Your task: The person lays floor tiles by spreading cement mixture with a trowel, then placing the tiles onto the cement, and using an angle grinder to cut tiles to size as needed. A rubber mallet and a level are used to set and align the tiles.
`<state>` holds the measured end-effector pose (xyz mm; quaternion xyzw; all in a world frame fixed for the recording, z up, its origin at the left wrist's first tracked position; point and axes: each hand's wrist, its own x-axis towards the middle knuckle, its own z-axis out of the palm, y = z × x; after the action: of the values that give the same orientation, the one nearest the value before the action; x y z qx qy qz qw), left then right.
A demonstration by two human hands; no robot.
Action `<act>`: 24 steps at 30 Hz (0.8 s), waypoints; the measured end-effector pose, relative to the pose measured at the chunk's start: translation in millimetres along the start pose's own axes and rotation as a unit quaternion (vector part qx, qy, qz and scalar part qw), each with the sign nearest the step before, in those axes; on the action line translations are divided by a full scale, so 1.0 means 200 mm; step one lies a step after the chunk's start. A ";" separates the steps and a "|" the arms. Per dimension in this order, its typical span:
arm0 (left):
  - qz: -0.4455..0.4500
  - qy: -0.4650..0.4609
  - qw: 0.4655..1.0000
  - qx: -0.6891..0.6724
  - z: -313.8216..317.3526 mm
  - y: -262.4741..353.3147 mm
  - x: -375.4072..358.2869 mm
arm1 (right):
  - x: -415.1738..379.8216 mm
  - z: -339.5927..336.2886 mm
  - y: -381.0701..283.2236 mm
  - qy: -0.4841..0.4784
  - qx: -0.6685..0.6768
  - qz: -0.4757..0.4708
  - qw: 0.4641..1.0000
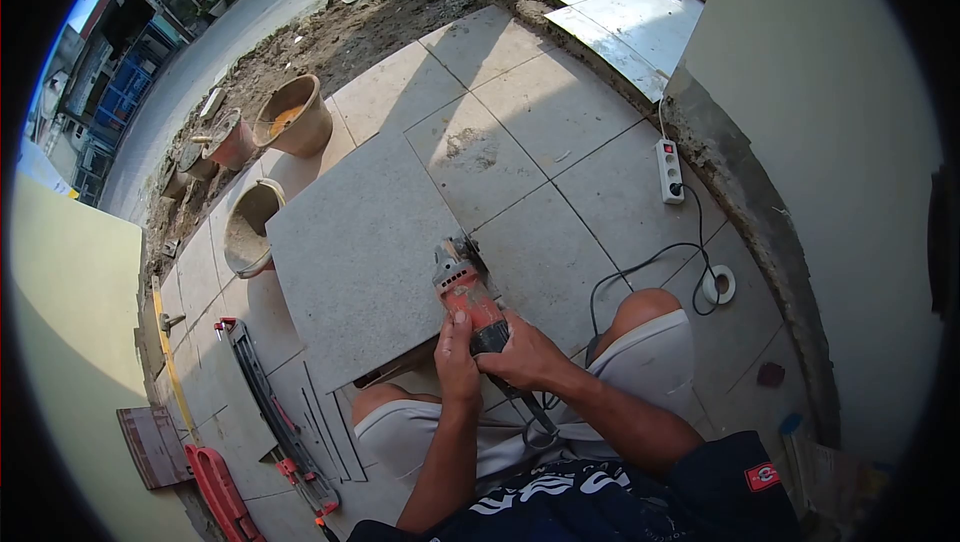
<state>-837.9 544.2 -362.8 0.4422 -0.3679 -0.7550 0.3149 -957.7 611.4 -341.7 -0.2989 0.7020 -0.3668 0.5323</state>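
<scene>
Crouched on the tiled floor [520, 132], the person gripped the red angle grinder [465, 292] with both hands, left hand [455, 357] and right hand [525, 354] clenched round its body, its head at the loose grey tile's [350, 252] edge; buckets [285, 122] stood beyond.

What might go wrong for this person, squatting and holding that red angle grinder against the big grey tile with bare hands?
Three risks, as I judge them:
1. Both bare hands, left and right, grip the red angle grinder without gloves, so a slip could cut them.
2. The large grey tile lies loose near bare knees; it may shift or chip.
3. The black power cord loops beside the leg towards the white power strip and could snag.
</scene>
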 end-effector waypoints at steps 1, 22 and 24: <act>0.005 0.004 1.000 0.001 0.01 0.00 0.00 | 0.00 0.00 0.00 0.000 -0.002 0.001 1.000; 0.030 0.004 0.999 -0.022 0.03 -0.01 -0.04 | -0.05 -0.01 -0.01 -0.004 -0.018 0.013 1.000; 0.025 0.001 0.999 -0.024 0.02 -0.01 -0.04 | -0.06 -0.01 -0.02 -0.006 -0.025 0.017 1.000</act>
<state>-839.2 552.8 -360.2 0.4261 -0.3599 -0.7551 0.3446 -956.8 619.8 -332.1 -0.3019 0.7126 -0.3381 0.5355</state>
